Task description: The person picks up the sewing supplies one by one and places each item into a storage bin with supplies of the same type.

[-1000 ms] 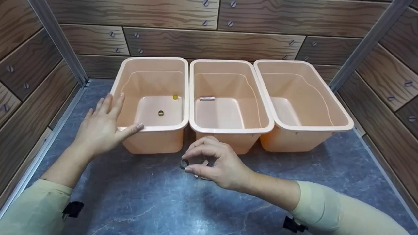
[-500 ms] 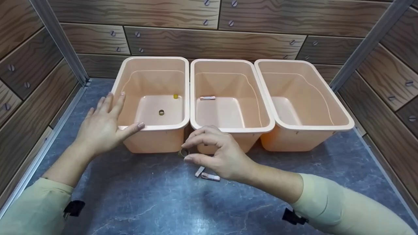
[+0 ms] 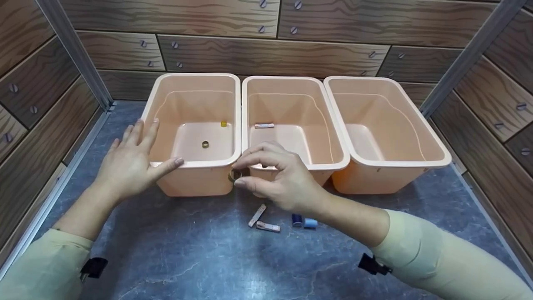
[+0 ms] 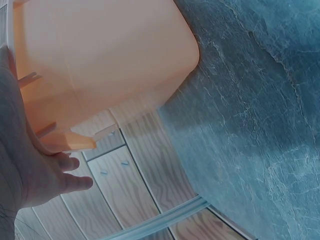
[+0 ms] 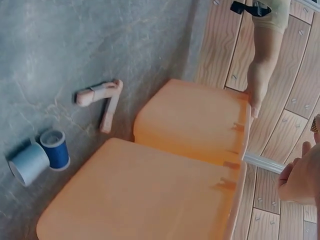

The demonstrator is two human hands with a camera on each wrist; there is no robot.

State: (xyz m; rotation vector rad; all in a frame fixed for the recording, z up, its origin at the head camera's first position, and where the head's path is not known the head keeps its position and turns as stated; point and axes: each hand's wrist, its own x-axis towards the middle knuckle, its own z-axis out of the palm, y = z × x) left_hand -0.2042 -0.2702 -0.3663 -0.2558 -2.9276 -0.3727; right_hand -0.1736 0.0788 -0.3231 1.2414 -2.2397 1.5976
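My right hand (image 3: 287, 179) pinches a brass-coloured ring-shaped thimble (image 3: 235, 175) between thumb and fingertips. It is held in front of the gap between the left bin (image 3: 200, 179) and the middle bin (image 3: 291, 166). Dimples show on the thimble (image 5: 314, 125) at the right edge of the right wrist view. With fingers spread, my left hand (image 3: 129, 162) rests on the left bin's near-left rim; in the left wrist view that hand (image 4: 40, 175) lies along the bin's edge. A brass ring (image 3: 205, 144) and a yellow one (image 3: 223, 124) lie inside the left bin.
The middle bin holds a small pale printed stick (image 3: 264, 125). Two similar sticks, one (image 3: 257, 215) touching or near the other (image 3: 268, 226), lie on the table. Beside them are a dark blue thread spool (image 5: 55, 150) and a light blue spool (image 5: 29, 164). A right bin (image 3: 387, 162) stands alongside.
My right hand has moved up and away from me with the thimble, up to the bins' front. The sticks and the two spools have come into sight beneath it. My left hand stays put.
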